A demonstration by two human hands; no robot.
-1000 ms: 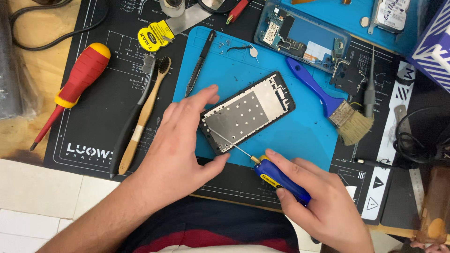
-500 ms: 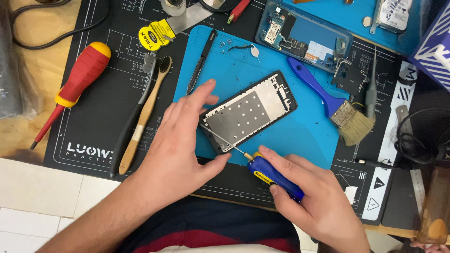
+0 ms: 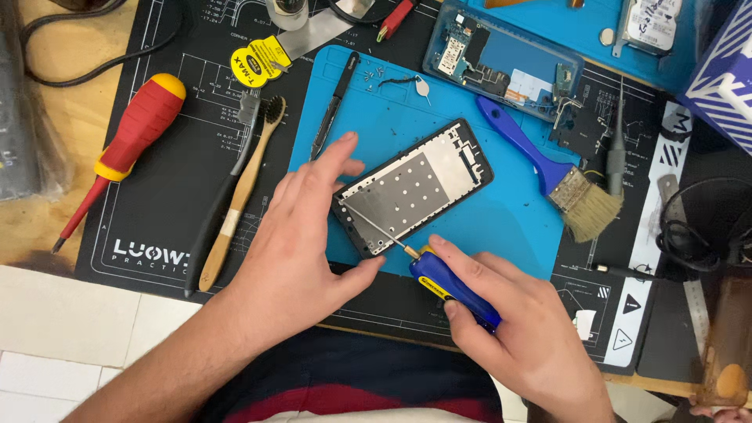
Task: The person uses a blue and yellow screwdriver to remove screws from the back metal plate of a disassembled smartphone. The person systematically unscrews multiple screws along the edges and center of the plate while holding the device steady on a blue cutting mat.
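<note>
On the blue silicone work mat (image 3: 501,211), a black phone frame with a perforated silver metal plate (image 3: 413,188) lay diagonally.

Left hand (image 3: 301,235) rested on its near-left end, fingers loosely spread, thumb at its bottom corner. Right hand (image 3: 509,329) was clenched around a blue-and-yellow-handled precision screwdriver (image 3: 439,278), tip touching the frame's left corner.

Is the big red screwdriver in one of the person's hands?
No, the red screwdriver lies untouched on the mat; the right hand holds a small blue screwdriver.
</note>
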